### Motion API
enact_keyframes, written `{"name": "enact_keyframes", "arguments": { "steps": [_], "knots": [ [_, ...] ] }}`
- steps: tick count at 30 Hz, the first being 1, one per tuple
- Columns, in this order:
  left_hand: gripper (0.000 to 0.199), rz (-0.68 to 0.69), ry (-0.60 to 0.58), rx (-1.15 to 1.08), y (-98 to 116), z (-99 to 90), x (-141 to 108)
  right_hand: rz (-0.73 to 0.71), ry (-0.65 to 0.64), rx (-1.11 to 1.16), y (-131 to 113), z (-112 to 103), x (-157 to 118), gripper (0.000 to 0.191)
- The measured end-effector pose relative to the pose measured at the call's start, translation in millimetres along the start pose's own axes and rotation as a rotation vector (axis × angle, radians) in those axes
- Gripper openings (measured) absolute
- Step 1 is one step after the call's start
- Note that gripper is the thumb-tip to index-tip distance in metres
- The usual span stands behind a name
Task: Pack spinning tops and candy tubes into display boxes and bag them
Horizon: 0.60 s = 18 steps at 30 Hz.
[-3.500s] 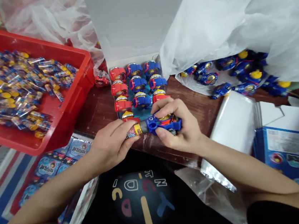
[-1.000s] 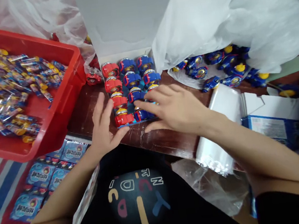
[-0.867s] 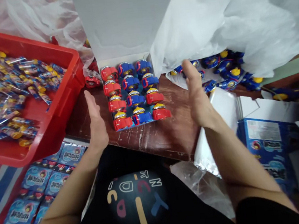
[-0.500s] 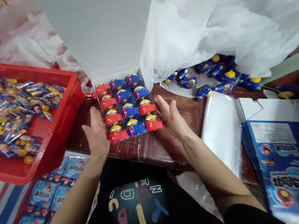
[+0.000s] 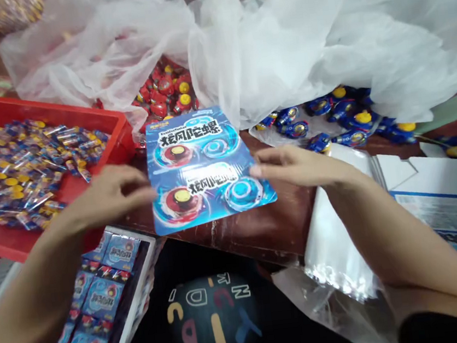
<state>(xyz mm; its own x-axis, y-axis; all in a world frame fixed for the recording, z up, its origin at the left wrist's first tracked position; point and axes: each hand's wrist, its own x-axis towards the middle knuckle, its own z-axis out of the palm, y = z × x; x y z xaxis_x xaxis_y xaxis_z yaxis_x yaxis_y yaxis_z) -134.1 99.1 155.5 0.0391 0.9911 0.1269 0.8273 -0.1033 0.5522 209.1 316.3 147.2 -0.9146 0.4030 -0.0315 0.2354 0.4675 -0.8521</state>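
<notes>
My box (image 5: pixel 205 168) is closed now, with its lid lying flat on top. The lid is bright blue with swirly rings. It shows two red spinning tops with yellow middles and two blue ones. Big black and white letters run across it in two rows. The box sits on the brown table, turned a little crooked, its near edge close to the table's edge. My fingers touch its left and right sides.
</notes>
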Motion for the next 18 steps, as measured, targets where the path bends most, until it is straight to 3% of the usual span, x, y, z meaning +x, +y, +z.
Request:
{"name": "enact_keyframes", "arguments": {
  "steps": [2,3,6,8,10,13,18],
  "knots": [
    [0.050,0.021,-0.073,0.006,17,6.4,-25,-0.007,-0.169,0.112,-2,5,-19,0.044],
    [0.047,0.021,-0.010,0.034,23,8.9,-29,-0.037,-0.148,0.126,-1,7,-20,0.039],
    [0.041,0.001,0.307,0.220,27,17.8,-24,-0.119,0.092,-0.120,7,12,-7,0.030],
    [0.035,-0.014,0.381,0.323,22,29.2,-19,-0.114,0.220,-0.393,17,18,2,0.024],
    [0.030,-0.005,0.380,0.362,15,46.1,-22,-0.083,0.251,-0.605,28,26,3,0.020],
    [0.022,0.023,0.330,0.405,0,76.0,-33,-0.046,0.218,-0.749,43,42,-4,0.018],
    [0.012,-0.008,0.330,0.414,-25,106.1,-45,0.086,0.207,-0.600,58,70,-10,0.013]
  ]
}}
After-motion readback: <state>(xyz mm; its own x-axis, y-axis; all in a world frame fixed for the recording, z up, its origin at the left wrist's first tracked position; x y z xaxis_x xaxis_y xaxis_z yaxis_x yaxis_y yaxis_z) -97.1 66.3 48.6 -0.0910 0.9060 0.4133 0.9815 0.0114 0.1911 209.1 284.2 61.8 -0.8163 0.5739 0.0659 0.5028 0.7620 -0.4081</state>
